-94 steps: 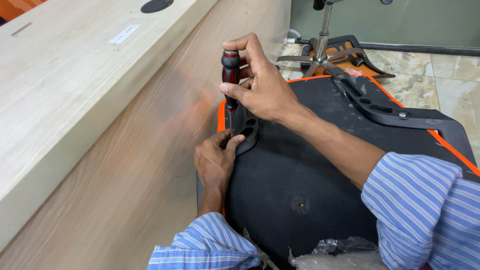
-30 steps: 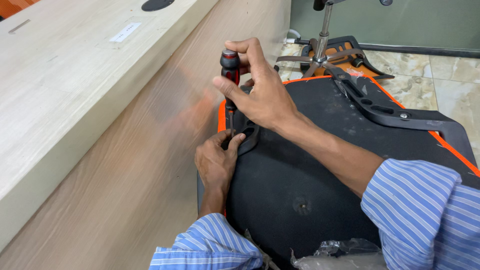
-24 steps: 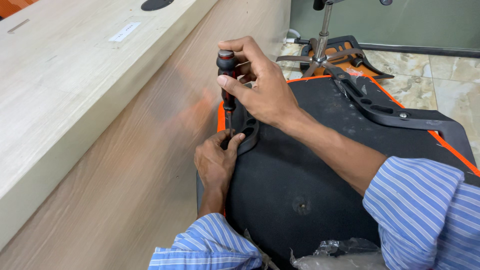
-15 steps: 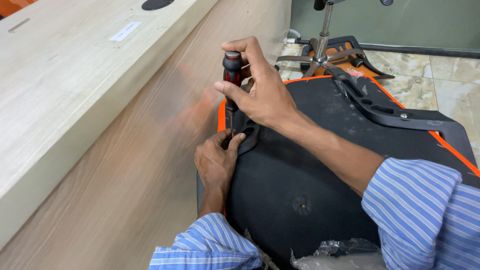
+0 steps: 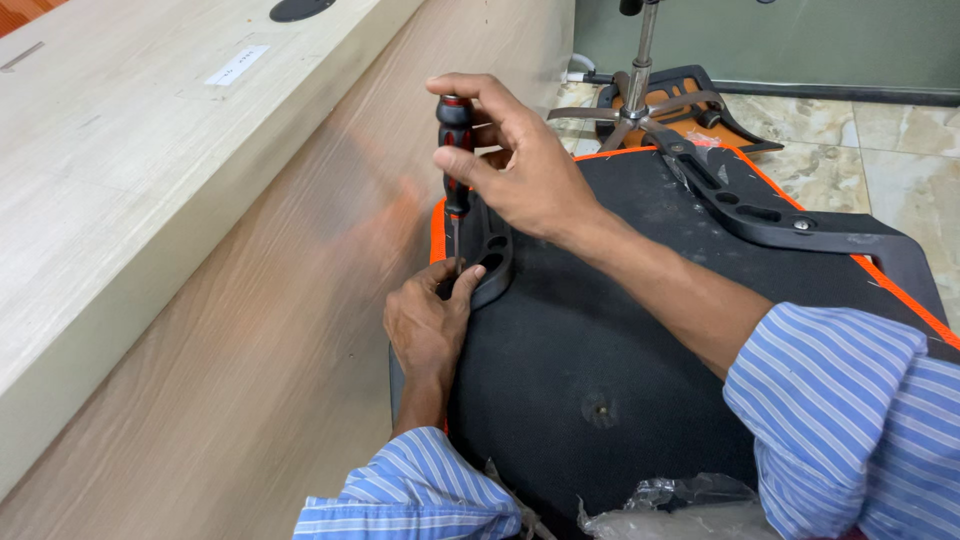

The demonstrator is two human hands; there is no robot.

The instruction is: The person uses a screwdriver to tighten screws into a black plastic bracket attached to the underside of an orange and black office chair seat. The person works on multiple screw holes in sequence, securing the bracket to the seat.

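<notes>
At ten o'clock on the black upturned chair seat [image 5: 640,330], the right hand [image 5: 530,170] is clamped around a red-and-black-handled screwdriver [image 5: 455,150] standing upright; the left hand [image 5: 430,325] pinches the black plastic armrest bracket [image 5: 492,255]. A tilted shaft could likely slip onto those fingers.

Screwdriver [image 5: 455,150]: red-and-black handle. Seat panel [image 5: 640,340]: black, orange edging. Armrest bracket [image 5: 780,215]: black. Sleeves [image 5: 850,410]: blue-and-white stripes. Desk [image 5: 150,200]: pale wood grain.

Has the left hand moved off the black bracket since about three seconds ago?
No. The left hand still sits at the black bracket on the seat edge, beside the wooden panel.
</notes>
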